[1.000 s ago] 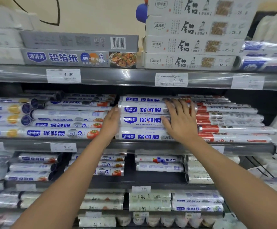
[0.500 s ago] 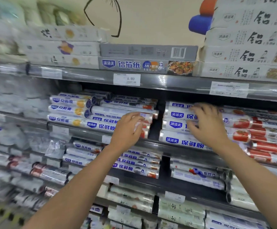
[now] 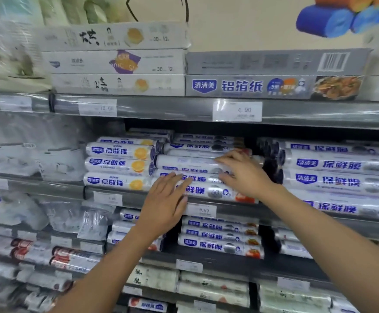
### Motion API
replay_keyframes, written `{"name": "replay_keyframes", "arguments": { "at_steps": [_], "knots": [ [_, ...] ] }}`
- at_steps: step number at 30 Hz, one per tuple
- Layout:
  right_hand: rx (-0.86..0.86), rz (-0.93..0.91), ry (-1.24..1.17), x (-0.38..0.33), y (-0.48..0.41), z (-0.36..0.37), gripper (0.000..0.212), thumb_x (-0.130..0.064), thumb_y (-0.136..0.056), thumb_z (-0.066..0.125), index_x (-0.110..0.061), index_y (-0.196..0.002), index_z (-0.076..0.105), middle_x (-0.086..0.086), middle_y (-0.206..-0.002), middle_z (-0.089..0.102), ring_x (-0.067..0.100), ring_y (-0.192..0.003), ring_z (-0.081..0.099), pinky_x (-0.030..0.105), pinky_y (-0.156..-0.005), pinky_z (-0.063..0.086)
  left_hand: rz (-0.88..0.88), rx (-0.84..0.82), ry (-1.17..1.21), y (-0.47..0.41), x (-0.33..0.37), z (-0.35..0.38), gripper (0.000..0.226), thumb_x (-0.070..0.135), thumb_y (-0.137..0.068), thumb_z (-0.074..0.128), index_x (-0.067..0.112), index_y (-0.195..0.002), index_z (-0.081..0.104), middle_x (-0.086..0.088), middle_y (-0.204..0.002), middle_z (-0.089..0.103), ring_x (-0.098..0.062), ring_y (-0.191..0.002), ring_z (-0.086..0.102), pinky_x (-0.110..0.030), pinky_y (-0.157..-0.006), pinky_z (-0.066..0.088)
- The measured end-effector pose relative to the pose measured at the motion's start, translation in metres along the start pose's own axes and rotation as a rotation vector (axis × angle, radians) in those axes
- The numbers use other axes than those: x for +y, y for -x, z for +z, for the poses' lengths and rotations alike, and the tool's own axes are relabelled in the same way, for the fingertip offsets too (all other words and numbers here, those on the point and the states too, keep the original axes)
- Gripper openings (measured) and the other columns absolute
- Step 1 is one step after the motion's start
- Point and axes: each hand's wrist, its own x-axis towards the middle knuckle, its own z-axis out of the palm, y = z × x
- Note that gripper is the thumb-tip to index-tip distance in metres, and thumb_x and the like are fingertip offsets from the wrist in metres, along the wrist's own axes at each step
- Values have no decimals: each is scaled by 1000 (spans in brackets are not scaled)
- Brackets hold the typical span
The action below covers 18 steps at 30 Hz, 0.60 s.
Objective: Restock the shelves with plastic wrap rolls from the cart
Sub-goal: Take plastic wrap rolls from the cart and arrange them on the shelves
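Note:
White plastic wrap rolls with blue labels lie stacked on the middle shelf [image 3: 229, 205]. The middle stack of rolls [image 3: 190, 164] carries tomato pictures at its right end. My left hand [image 3: 163, 206] lies flat with straight fingers against the front lower rolls of that stack. My right hand [image 3: 245, 170] reaches onto the same stack further right, its fingers slightly bent over the upper rolls; I cannot see it gripping one. A left stack of rolls [image 3: 118, 164] with orange pictures and a right stack of rolls [image 3: 337, 177] flank it. No cart is in view.
Flat boxes [image 3: 116, 62] and a grey foil box [image 3: 274, 86] sit on the shelf above. Price tags [image 3: 237, 110] hang on the shelf edges. Lower shelves hold more rolls [image 3: 220, 238] and bagged goods [image 3: 14, 208] at left.
The view has swung left and closer. Both hands have left the right stack and now rest on the middle stack.

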Motion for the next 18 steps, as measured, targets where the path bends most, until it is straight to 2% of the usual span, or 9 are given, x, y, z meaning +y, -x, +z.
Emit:
{"name": "replay_keyframes", "arguments": {
  "at_steps": [3,5,8,11,14,16,18],
  "knots": [
    [-10,37,67,-1,-10,7,64,-68,-88,40,-37,-142,50,-5,-138,51,21,-128,49,47,-93,51,20,1,-34,-2,-6,1,49,41,-109,36,26,-155,46,0,-158,48,-22,-151,36,-44,-126,22],
    [-11,47,97,-1,-16,9,65,-72,-86,43,-37,-140,52,-4,-137,53,24,-127,49,47,-96,49,36,13,-38,-7,-9,-1,50,42,-109,35,25,-154,47,1,-159,46,-23,-153,32,-47,-126,22],
    [-29,51,94,-1,-23,9,61,-70,-88,47,-38,-139,54,-5,-137,52,22,-127,47,47,-102,45,4,6,-37,-15,-14,-2,55,44,-107,34,25,-159,39,1,-164,38,-22,-158,21,-50,-128,18],
    [-82,5,22,2,-27,2,56,-63,-93,46,-35,-140,56,-5,-134,55,19,-124,47,44,-103,43,-38,-35,-54,-27,-19,-1,61,53,-108,25,24,-162,32,1,-169,28,-20,-160,11,-48,-130,12],
    [-96,18,-7,11,-31,-15,57,-58,-98,34,-26,-139,58,-1,-137,56,19,-125,49,41,-105,41,-46,-58,-84,-31,-19,3,65,58,-107,19,24,-162,33,-1,-170,25,-21,-160,13,-49,-129,13],
    [-123,86,-27,19,-35,-23,49,-51,-103,36,-24,-137,57,-1,-133,55,16,-120,51,34,-99,42,-31,-37,-96,-30,-19,6,64,58,-107,20,25,-160,37,-1,-170,28,-22,-159,17,-51,-127,18],
    [-170,128,-29,24,-39,-25,51,-56,-102,36,-25,-135,59,-7,-125,53,15,-118,52,30,-95,40,-20,-18,-95,-30,-20,9,61,57,-107,24,27,-158,40,-2,-169,29,-22,-159,19,-51,-127,19]
  ]
}}
